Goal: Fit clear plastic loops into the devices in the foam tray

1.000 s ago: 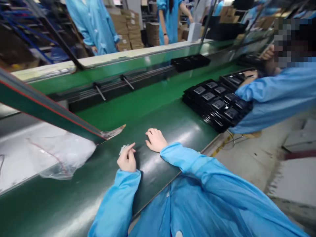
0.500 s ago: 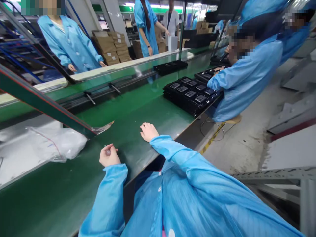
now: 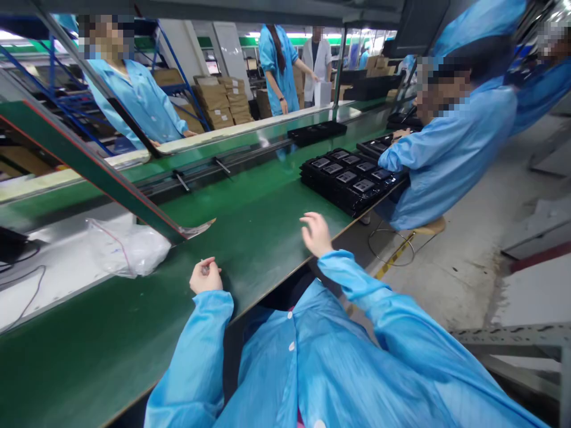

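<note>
My left hand (image 3: 206, 276) rests at the green bench top (image 3: 250, 255), its fingers curled round something small that I cannot make out. Over the bench's near edge is my right hand (image 3: 316, 233), fingers apart and holding nothing. It is nearest to a stack of black trays (image 3: 348, 178) with grey square parts in their pockets, which stands further along the bench. To the left of my left hand lies a clear plastic bag (image 3: 129, 246) on a white surface.
A co-worker in blue (image 3: 455, 142) sits at the right behind the tray stack. A dark green slanted post (image 3: 98, 172) rises at the left. Another black tray (image 3: 316, 132) lies across the bench. Other people stand beyond, near cardboard boxes (image 3: 218, 104).
My right hand has moved right, towards the tray stack, and has lifted off the bench. My left hand keeps its curled shape. The whole view has shifted a little.
</note>
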The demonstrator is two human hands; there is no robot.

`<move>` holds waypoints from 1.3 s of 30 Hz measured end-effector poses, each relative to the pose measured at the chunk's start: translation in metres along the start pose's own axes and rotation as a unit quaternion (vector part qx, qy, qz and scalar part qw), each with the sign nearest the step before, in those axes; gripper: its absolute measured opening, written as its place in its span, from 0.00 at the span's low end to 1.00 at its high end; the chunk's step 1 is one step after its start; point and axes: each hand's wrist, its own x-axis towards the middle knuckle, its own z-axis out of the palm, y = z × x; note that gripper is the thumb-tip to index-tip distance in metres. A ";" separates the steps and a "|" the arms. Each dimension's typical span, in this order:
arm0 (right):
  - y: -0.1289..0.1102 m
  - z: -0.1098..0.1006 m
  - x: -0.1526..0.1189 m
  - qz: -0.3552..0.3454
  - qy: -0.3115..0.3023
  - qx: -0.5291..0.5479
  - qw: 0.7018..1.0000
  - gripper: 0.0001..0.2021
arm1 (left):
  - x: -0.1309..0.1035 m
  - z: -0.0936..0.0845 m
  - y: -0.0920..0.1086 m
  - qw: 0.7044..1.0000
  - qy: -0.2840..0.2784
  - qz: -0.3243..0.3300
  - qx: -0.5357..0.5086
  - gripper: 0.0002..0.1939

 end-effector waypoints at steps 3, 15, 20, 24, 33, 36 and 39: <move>0.061 -0.065 0.014 0.065 0.092 -0.058 0.992 0.18 | 0.001 0.002 0.001 1.000 -0.006 -0.004 -0.008 0.14; 0.170 -0.135 0.045 0.036 -0.089 -0.261 0.961 0.24 | 0.019 0.001 0.009 0.992 -0.103 0.047 -0.056 0.15; 0.172 -0.140 0.054 0.022 -0.138 -0.301 0.943 0.22 | 0.015 -0.005 0.010 0.994 -0.090 0.037 -0.048 0.15; 0.171 -0.151 0.069 0.044 -0.146 -0.321 0.935 0.22 | 0.009 -0.008 0.017 0.994 -0.097 0.040 -0.036 0.13; 0.157 -0.160 0.086 0.079 -0.143 -0.324 0.932 0.22 | 0.002 -0.012 0.030 0.993 -0.113 0.029 -0.034 0.11; 0.155 -0.161 0.089 0.090 -0.141 -0.319 0.933 0.22 | 0.001 -0.013 0.036 0.992 -0.123 0.020 -0.025 0.09; 0.153 -0.164 0.093 0.098 -0.143 -0.317 0.932 0.22 | 0.000 -0.013 0.041 0.992 -0.123 0.017 -0.019 0.08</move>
